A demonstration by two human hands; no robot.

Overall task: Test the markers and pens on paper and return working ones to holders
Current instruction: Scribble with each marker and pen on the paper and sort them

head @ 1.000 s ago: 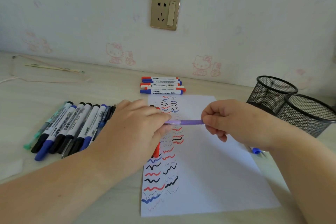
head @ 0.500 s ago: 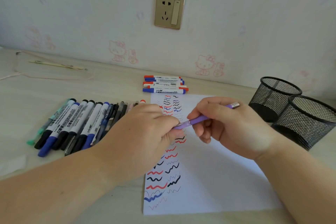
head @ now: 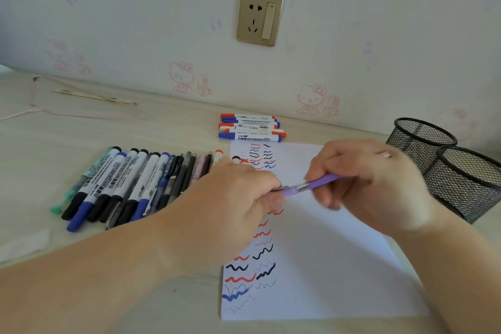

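My right hand [head: 379,184] is wrapped round the barrel of the purple pen [head: 311,184], and my left hand [head: 233,198] pinches its front end between thumb and fingertips, both held over the sheet of paper [head: 339,266] on the desk [head: 162,130]. The picture is smeared there, so I cannot tell whether what my left fingers hold is a cap or the pen's tip section. I judge the step in hand to be baring the tip so I can try this pen on the paper. To do it well I would keep my right grip firm and low on the barrel, pull straight along the pen's length with the left and not bend it, and keep the cap in my left fingers, not drop it among the row of markers and pens [head: 130,187] lying to the left. The left side of the sheet is already full of red, black and blue squiggles, so I would aim for bare paper to the right of them, where a faint purple line can be read honestly. A light, steady wavy stroke tells enough; pressing hard could score the sheet. The two black mesh holders [head: 447,168] stand at the right, just beside the paper, within easy reach if the pen writes. A small stack of whiteboard markers [head: 250,129] lies beyond the sheet near the wall.
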